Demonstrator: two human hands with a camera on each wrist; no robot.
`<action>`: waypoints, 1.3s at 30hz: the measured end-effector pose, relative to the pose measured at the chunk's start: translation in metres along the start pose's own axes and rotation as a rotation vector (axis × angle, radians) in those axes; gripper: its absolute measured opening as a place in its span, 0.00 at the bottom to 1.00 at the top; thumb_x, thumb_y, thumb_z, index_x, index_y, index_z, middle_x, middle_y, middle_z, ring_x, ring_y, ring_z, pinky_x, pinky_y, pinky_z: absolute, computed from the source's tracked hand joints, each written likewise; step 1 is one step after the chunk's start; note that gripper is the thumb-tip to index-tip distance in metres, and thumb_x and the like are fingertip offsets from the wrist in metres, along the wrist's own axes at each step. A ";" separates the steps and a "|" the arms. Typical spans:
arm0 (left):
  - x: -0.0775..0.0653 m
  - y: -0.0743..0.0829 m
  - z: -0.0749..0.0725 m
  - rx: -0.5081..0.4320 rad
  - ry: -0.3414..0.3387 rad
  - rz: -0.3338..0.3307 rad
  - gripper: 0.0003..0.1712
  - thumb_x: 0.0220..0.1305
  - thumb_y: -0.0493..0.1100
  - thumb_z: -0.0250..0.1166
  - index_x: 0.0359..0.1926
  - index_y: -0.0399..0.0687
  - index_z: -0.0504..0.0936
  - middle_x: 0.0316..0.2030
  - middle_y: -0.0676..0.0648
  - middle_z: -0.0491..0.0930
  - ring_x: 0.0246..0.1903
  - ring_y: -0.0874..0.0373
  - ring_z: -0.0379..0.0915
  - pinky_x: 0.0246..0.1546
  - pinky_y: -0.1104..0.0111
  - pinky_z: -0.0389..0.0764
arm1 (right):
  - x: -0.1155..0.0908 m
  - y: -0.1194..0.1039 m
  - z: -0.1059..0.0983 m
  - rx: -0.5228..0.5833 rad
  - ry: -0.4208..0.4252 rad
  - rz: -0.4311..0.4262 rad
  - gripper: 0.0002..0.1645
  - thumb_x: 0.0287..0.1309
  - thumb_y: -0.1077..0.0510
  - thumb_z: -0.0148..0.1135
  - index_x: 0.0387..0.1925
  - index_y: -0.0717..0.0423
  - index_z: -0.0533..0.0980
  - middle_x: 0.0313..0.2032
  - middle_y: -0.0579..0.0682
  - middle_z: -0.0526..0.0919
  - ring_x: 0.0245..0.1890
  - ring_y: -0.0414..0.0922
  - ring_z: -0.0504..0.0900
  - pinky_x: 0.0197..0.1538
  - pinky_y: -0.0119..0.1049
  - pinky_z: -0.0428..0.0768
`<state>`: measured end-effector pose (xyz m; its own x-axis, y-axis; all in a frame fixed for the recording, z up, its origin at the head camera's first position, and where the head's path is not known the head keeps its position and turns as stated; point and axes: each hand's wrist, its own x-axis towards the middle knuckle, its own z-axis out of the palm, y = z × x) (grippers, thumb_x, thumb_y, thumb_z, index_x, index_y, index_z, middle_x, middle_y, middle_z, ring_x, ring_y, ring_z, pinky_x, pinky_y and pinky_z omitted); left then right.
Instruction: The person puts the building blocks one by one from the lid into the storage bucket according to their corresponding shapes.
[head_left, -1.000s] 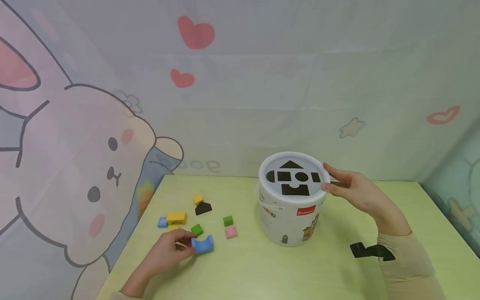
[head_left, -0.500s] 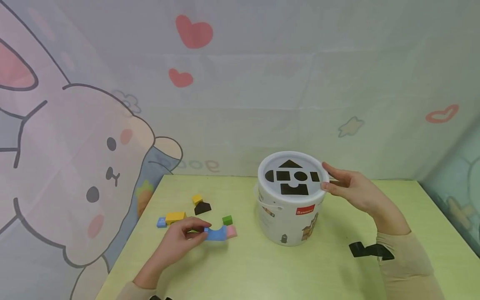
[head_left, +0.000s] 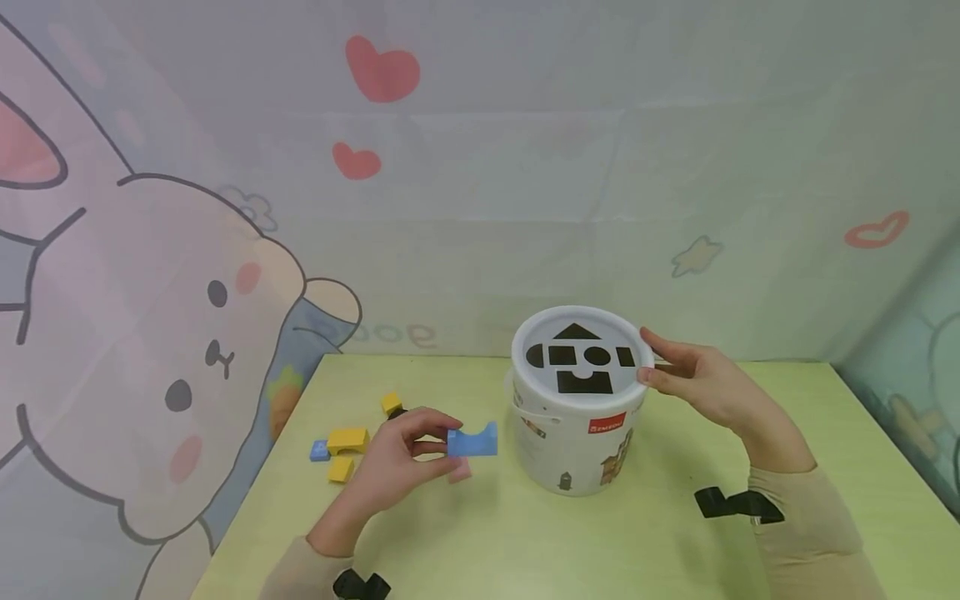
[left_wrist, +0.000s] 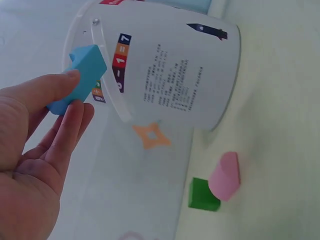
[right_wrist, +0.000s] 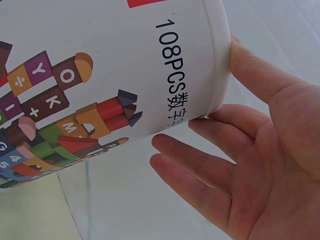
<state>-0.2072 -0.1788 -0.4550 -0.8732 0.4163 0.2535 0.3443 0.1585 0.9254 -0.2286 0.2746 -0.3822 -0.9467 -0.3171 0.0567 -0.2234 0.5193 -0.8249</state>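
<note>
My left hand [head_left: 397, 462] pinches a blue arch block [head_left: 474, 440] between thumb and fingers, raised above the table, just left of the white bucket [head_left: 547, 462]. In the left wrist view the blue arch block [left_wrist: 85, 80] overlaps the bucket's handle and wall. The bucket stands upright under a lid [head_left: 543, 382] with dark cut-outs, including a triangle, a circle and an arch. At the bucket's right rim, my right hand [head_left: 716, 383] holds on with thumb and index finger; its other fingers are off the wall in the right wrist view.
On the left of the table lie a yellow arch block [head_left: 347, 438], a yellow block [head_left: 341, 469], a small blue block [head_left: 319, 451] and another yellow block [head_left: 391, 403]. A pink block [left_wrist: 225, 177] and a green block [left_wrist: 199, 195] sit near the bucket.
My left hand has lifted the blue arch block and carried it right, toward the bucket. The right hand stays at the bucket's rim.
</note>
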 end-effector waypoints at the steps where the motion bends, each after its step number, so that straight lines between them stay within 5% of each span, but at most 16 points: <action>1: 0.002 0.002 0.001 0.004 0.004 0.016 0.23 0.60 0.34 0.81 0.56 0.48 0.88 0.55 0.41 0.83 0.50 0.46 0.85 0.54 0.56 0.86 | 0.000 0.000 0.000 0.002 0.000 -0.003 0.48 0.77 0.48 0.66 0.85 0.54 0.53 0.75 0.63 0.70 0.70 0.63 0.76 0.69 0.69 0.69; 10: 0.017 0.018 0.009 0.010 0.013 0.195 0.22 0.63 0.29 0.76 0.58 0.44 0.88 0.56 0.43 0.78 0.51 0.49 0.83 0.53 0.60 0.87 | 0.000 0.000 0.003 -0.002 0.001 -0.009 0.47 0.77 0.48 0.66 0.85 0.55 0.54 0.74 0.63 0.71 0.70 0.64 0.76 0.69 0.70 0.69; 21: 0.041 0.042 0.029 -0.003 0.023 0.337 0.22 0.65 0.27 0.75 0.59 0.39 0.87 0.53 0.39 0.82 0.50 0.49 0.83 0.53 0.55 0.87 | -0.001 0.001 0.002 -0.006 0.004 0.008 0.48 0.77 0.47 0.65 0.85 0.53 0.53 0.74 0.63 0.72 0.70 0.63 0.76 0.69 0.70 0.69; 30: 0.059 0.049 0.052 -0.031 0.019 0.374 0.21 0.65 0.27 0.75 0.59 0.35 0.86 0.49 0.44 0.83 0.49 0.47 0.83 0.50 0.56 0.89 | -0.001 0.000 0.001 -0.015 0.006 -0.008 0.47 0.78 0.48 0.65 0.85 0.55 0.53 0.76 0.64 0.68 0.69 0.63 0.77 0.68 0.67 0.72; 39: 0.076 0.059 0.071 0.041 0.071 0.377 0.22 0.66 0.31 0.76 0.59 0.35 0.85 0.49 0.46 0.84 0.47 0.53 0.84 0.50 0.60 0.89 | -0.002 -0.002 0.001 -0.018 0.011 0.007 0.47 0.77 0.47 0.65 0.85 0.55 0.54 0.74 0.64 0.71 0.68 0.63 0.78 0.68 0.68 0.72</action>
<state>-0.2284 -0.0741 -0.4010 -0.7040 0.3895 0.5938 0.6577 0.0421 0.7521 -0.2260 0.2727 -0.3811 -0.9506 -0.3050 0.0575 -0.2210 0.5353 -0.8152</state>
